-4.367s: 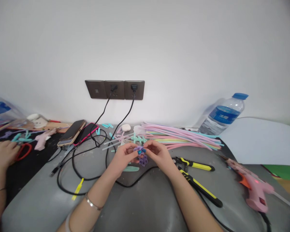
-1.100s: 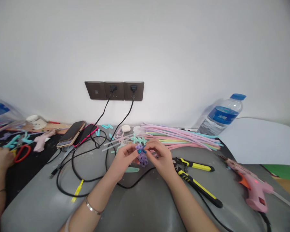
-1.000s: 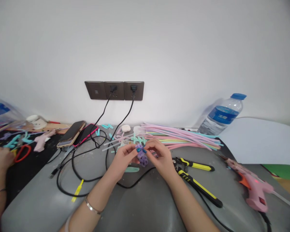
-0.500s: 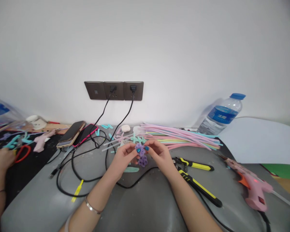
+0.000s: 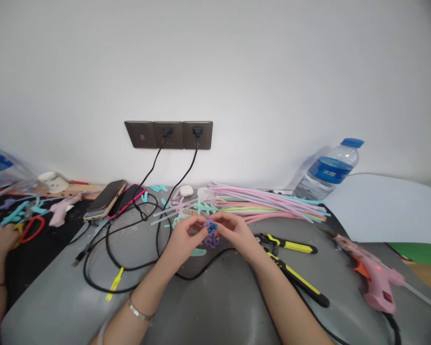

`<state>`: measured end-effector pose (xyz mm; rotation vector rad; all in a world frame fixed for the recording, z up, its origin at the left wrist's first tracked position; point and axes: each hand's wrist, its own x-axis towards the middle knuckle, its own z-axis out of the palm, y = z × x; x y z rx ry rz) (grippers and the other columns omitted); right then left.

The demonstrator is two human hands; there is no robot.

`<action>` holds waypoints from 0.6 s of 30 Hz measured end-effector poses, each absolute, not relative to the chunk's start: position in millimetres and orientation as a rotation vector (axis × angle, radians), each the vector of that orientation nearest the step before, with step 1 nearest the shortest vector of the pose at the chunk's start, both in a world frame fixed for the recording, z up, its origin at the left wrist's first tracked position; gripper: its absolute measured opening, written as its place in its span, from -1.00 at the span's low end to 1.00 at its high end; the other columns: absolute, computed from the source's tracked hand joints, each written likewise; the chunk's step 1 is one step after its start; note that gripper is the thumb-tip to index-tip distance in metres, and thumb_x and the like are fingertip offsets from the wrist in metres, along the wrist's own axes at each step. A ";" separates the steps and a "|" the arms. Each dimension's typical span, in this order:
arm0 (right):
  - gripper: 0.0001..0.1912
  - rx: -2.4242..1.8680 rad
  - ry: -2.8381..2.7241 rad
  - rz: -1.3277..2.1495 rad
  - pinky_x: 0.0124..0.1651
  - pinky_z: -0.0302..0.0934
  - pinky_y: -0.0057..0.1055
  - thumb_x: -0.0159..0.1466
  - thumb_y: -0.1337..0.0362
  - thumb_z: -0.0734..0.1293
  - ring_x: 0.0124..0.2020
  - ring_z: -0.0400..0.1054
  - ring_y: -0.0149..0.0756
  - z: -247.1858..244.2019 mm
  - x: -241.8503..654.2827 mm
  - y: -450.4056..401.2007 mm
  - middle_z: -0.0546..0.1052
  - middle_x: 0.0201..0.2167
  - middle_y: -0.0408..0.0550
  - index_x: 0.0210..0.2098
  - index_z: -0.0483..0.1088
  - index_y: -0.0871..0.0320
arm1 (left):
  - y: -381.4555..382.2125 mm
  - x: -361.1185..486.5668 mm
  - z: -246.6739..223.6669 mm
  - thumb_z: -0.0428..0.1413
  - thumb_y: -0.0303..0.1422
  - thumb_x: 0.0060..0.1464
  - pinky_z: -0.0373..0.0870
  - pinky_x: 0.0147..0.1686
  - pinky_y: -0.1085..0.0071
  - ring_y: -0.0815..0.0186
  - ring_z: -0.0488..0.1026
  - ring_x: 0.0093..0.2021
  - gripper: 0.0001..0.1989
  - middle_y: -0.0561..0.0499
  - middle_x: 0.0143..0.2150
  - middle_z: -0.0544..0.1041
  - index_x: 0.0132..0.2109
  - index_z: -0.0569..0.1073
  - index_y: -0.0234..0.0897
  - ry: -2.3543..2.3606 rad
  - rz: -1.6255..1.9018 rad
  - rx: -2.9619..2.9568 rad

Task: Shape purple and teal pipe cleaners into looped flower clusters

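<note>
Between both hands is a small purple pipe-cleaner flower piece [image 5: 211, 240], made of looped petals, with its lower loops showing below my fingertips. My left hand [image 5: 187, 239] pinches it from the left with thumb and fingers. My right hand [image 5: 236, 235] pinches it from the right, so the two thumbs meet over its upper part and hide some of it. Just behind the hands lie mint-green pipe-cleaner pieces [image 5: 205, 207]. A flat pale-green strip [image 5: 198, 252] rests on the table under the flower.
Pastel pipe cleaners [image 5: 273, 203] lie behind on the right. Yellow-black wire strippers [image 5: 294, 275], a pink glue gun [image 5: 377, 282] and a water bottle [image 5: 328, 170] are to the right. Black cables [image 5: 107, 249] and phones [image 5: 106, 199] lie left. Another person's hand [image 5: 2, 239] is near red-handled scissors [image 5: 32, 230].
My fingertips have closed in over the upper part of the purple flower piece, covering more of it. Both thumbs now sit slightly lower and nearer each other.
</note>
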<state>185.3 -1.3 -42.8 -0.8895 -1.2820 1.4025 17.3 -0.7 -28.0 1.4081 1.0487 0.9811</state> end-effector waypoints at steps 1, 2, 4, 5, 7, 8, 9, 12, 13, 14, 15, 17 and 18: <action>-0.70 -0.897 -1.283 1.419 -0.43 0.27 -0.45 0.10 0.05 0.47 -0.51 0.33 -0.39 -43.4 185.7 -1.0 0.50 -0.46 -0.13 -0.33 0.50 0.14 | -0.7 17.0 -27.5 0.22 -0.29 -0.06 0.38 -0.57 0.54 0.31 0.41 -0.40 -0.84 0.00 -0.42 0.47 -0.34 0.53 -0.30 1.044 0.973 1.426; -0.72 -0.902 -1.278 1.432 -0.45 0.26 -0.46 0.10 0.07 0.47 -0.52 0.33 -0.40 -43.8 186.3 -0.7 0.49 -0.48 -0.14 -0.34 0.51 0.15 | -0.5 16.6 -27.1 0.22 -0.29 -0.05 0.38 -0.56 0.54 0.32 0.40 -0.41 -0.84 0.00 -0.43 0.47 -0.36 0.53 -0.31 1.034 0.966 1.436; -0.73 -0.907 -1.259 1.443 -0.48 0.24 -0.47 0.09 0.08 0.47 -0.54 0.30 -0.41 -44.0 187.3 -0.2 0.46 -0.53 -0.17 -0.37 0.50 0.16 | 0.2 15.8 -26.9 0.23 -0.26 -0.05 0.38 -0.55 0.53 0.35 0.38 -0.46 -0.82 0.01 -0.46 0.46 -0.38 0.53 -0.31 1.002 0.950 1.415; -0.74 -0.908 -1.250 1.445 -0.50 0.22 -0.48 0.09 0.09 0.48 -0.56 0.28 -0.42 -44.0 187.5 0.0 0.44 -0.55 -0.18 -0.39 0.49 0.16 | 0.5 15.6 -27.1 0.24 -0.24 -0.06 0.39 -0.54 0.51 0.36 0.38 -0.48 -0.80 0.02 -0.47 0.46 -0.39 0.53 -0.31 0.982 0.938 1.386; -0.72 -0.912 -1.230 1.435 -0.52 0.20 -0.49 0.07 0.08 0.49 -0.58 0.25 -0.44 -43.9 186.9 0.2 0.41 -0.59 -0.20 -0.42 0.47 0.17 | 0.9 15.7 -27.8 0.26 -0.19 -0.07 0.42 -0.52 0.49 0.38 0.37 -0.50 -0.75 0.04 -0.49 0.45 -0.39 0.52 -0.32 0.952 0.930 1.304; -0.71 -0.915 -1.215 1.420 -0.53 0.19 -0.49 0.07 0.08 0.49 -0.59 0.23 -0.44 -44.1 185.9 0.2 0.40 -0.60 -0.21 -0.43 0.46 0.17 | 0.9 16.2 -28.2 0.27 -0.17 -0.08 0.44 -0.50 0.48 0.38 0.38 -0.50 -0.73 0.05 -0.49 0.44 -0.40 0.51 -0.31 0.945 0.933 1.259; -0.71 -0.919 -1.197 1.399 -0.52 0.19 -0.49 0.07 0.07 0.48 -0.59 0.23 -0.44 -44.3 184.4 0.1 0.40 -0.60 -0.21 -0.43 0.45 0.17 | 0.5 17.0 -28.5 0.28 -0.16 -0.08 0.45 -0.49 0.47 0.39 0.38 -0.49 -0.72 0.06 -0.49 0.43 -0.40 0.50 -0.31 0.938 0.939 1.212; -0.69 -0.924 -1.132 1.307 -0.52 0.20 -0.48 0.09 0.05 0.47 -0.59 0.23 -0.43 -45.1 177.8 -1.1 0.40 -0.59 -0.20 -0.45 0.42 0.16 | -1.9 21.0 -29.2 0.29 -0.14 -0.08 0.47 -0.46 0.49 0.41 0.40 -0.45 -0.69 0.08 -0.45 0.42 -0.40 0.46 -0.30 0.914 0.995 1.084; -0.69 -0.922 -1.110 1.274 -0.52 0.20 -0.48 0.09 0.05 0.47 -0.58 0.23 -0.42 -45.1 175.1 -1.9 0.39 -0.58 -0.19 -0.45 0.41 0.16 | -3.2 22.9 -29.6 0.29 -0.14 -0.08 0.48 -0.44 0.50 0.41 0.41 -0.44 -0.70 0.08 -0.43 0.43 -0.39 0.46 -0.30 0.907 1.023 1.047; -0.69 -0.917 -1.090 1.239 -0.51 0.21 -0.47 0.10 0.04 0.46 -0.57 0.23 -0.42 -44.9 172.3 -3.0 0.39 -0.57 -0.19 -0.45 0.40 0.16 | -4.6 25.0 -30.3 0.29 -0.15 -0.08 0.48 -0.43 0.51 0.41 0.42 -0.42 -0.70 0.09 -0.42 0.44 -0.38 0.46 -0.29 0.904 1.055 1.014; -0.69 -0.911 -1.073 1.201 -0.50 0.22 -0.47 0.11 0.04 0.45 -0.56 0.24 -0.41 -44.5 169.6 -4.2 0.39 -0.56 -0.18 -0.45 0.39 0.15 | -6.0 27.1 -31.2 0.30 -0.16 -0.10 0.48 -0.43 0.52 0.41 0.42 -0.41 -0.71 0.09 -0.41 0.44 -0.37 0.46 -0.29 0.906 1.091 0.987; -0.70 -0.905 -1.048 1.122 -0.47 0.23 -0.46 0.12 0.05 0.44 -0.53 0.25 -0.39 -43.6 164.9 -6.6 0.39 -0.53 -0.17 -0.44 0.39 0.15 | -8.8 31.2 -33.4 0.32 -0.18 -0.12 0.48 -0.43 0.52 0.41 0.43 -0.40 -0.71 0.09 -0.41 0.45 -0.36 0.47 -0.28 0.918 1.161 0.954; -0.71 -0.907 -1.038 1.085 -0.46 0.23 -0.46 0.13 0.06 0.44 -0.51 0.26 -0.38 -43.3 163.3 -7.5 0.39 -0.53 -0.16 -0.44 0.38 0.14 | -9.8 32.9 -34.4 0.33 -0.18 -0.13 0.48 -0.42 0.52 0.40 0.43 -0.40 -0.71 0.09 -0.41 0.45 -0.35 0.47 -0.28 0.925 1.191 0.951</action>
